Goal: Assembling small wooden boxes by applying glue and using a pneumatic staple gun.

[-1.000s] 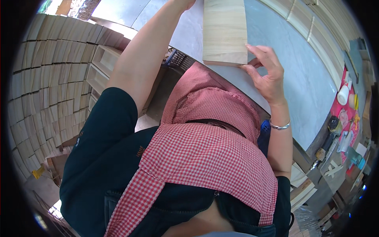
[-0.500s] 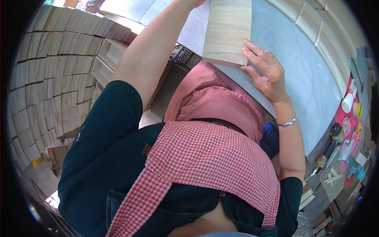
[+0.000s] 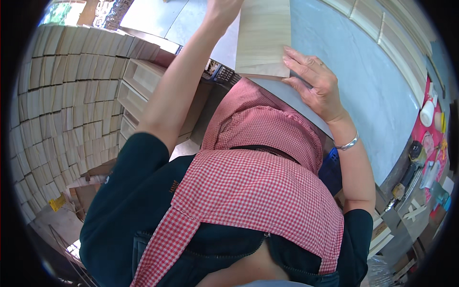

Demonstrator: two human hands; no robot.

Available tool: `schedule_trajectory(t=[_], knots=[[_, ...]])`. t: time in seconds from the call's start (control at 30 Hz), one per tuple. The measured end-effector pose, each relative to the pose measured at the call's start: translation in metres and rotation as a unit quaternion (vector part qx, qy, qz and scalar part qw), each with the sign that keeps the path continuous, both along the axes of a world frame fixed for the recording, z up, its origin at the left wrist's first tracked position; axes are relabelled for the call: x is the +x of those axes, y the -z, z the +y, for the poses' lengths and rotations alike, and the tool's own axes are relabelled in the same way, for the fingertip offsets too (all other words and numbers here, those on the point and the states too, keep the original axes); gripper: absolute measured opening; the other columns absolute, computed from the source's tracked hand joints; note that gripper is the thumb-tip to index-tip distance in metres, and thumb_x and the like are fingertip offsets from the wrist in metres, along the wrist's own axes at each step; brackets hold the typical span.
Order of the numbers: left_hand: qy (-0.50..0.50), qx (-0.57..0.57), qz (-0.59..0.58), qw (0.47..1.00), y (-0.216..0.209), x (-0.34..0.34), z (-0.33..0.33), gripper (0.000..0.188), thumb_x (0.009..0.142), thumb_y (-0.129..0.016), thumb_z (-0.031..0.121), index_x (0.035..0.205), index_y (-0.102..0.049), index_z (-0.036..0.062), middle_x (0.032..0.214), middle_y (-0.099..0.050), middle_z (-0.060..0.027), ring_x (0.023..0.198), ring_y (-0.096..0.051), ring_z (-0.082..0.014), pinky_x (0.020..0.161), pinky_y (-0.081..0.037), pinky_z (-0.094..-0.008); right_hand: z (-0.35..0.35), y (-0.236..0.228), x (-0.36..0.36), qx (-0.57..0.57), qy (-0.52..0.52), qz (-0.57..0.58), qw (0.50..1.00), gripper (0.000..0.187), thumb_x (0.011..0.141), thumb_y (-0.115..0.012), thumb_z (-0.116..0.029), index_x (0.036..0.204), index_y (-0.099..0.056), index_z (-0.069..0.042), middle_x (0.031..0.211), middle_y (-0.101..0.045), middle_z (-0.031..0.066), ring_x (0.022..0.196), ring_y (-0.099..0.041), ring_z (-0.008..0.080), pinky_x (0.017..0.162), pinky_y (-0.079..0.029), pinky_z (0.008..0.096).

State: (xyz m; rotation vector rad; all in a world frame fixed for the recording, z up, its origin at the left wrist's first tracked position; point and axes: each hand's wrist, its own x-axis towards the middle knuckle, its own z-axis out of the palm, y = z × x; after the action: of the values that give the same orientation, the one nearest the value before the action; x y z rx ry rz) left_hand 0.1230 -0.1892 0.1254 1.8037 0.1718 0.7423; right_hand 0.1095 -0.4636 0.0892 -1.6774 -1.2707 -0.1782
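A pale wooden board point(image 3: 263, 40) lies on the grey-white table point(image 3: 354, 81), its far end running out of the picture at the top. My right hand point(image 3: 316, 86) holds its near right corner, fingers along the right edge and thumb at the near corner. My left hand point(image 3: 224, 10) is at the top edge of the view, left of the board. Its fingers are cut off by the frame, so what they touch is hidden.
Stacked wooden pieces point(image 3: 67, 95) form a wall at the left, beside open wooden boxes point(image 3: 136, 98). More pale wooden trays point(image 3: 366, 24) line the table's far right. Tools and a white bottle point(image 3: 427, 113) lie at the right. A dark basket point(image 3: 222, 73) sits below the table edge.
The board and my right hand appear slightly further left in the view. My left hand shows more at the top edge. The whole view has shifted a little.
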Motion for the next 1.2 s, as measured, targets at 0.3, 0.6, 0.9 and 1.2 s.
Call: schedule_trajectory(t=[0.3, 0.6, 0.9, 1.2], knots=[[0.123, 0.330, 0.080, 0.932, 0.019, -0.146, -0.048, 0.064, 0.076, -0.084, 0.016, 0.137, -0.064, 0.0119, 0.153, -0.047, -0.0152, 0.132, -0.055, -0.0320, 0.108, -0.050, -0.0408, -0.002, -0.011, -0.002, 0.014, -0.024, 0.003, 1.000, 0.043, 0.080, -0.078, -0.005, 0.123, -0.071, -0.007, 0.136, -0.067, 0.0073, 0.100, -0.065, 0.0195, 0.089, -0.053, 0.0283], [0.140, 0.249, 0.118, 0.951, 0.010, -0.141, -0.044, 0.073, 0.077, -0.081, 0.004, 0.145, -0.055, 0.0091, 0.161, -0.034, -0.0199, 0.132, -0.054, -0.0358, 0.107, -0.050, -0.0413, 0.000, 0.008, 0.003, 0.031, -0.008, 0.001, 0.999, 0.044, 0.080, -0.078, -0.008, 0.123, -0.071, -0.007, 0.135, -0.067, 0.0061, 0.094, -0.064, 0.0198, 0.088, -0.054, 0.0296], [0.161, 0.073, 0.164, 0.970, -0.003, -0.130, -0.013, 0.070, 0.087, -0.077, 0.010, 0.150, -0.046, 0.0037, 0.161, -0.031, -0.0187, 0.129, -0.053, -0.0330, 0.099, -0.053, -0.0383, -0.003, -0.031, -0.002, -0.004, 0.001, -0.006, 1.000, 0.041, 0.081, -0.077, -0.009, 0.121, -0.070, -0.005, 0.135, -0.067, 0.0067, 0.096, -0.065, 0.0203, 0.090, -0.054, 0.0302], [0.070, -0.019, 0.195, 0.978, -0.012, 0.021, 0.054, 0.064, 0.093, -0.073, 0.025, 0.147, -0.048, 0.0019, 0.129, -0.061, -0.0162, 0.108, -0.060, -0.0233, 0.091, -0.051, -0.0359, -0.001, -0.030, -0.004, 0.002, -0.016, 0.037, 0.999, 0.045, 0.077, -0.077, -0.004, 0.122, -0.069, -0.003, 0.137, -0.065, 0.0098, 0.101, -0.066, 0.0229, 0.093, -0.052, 0.0324]])
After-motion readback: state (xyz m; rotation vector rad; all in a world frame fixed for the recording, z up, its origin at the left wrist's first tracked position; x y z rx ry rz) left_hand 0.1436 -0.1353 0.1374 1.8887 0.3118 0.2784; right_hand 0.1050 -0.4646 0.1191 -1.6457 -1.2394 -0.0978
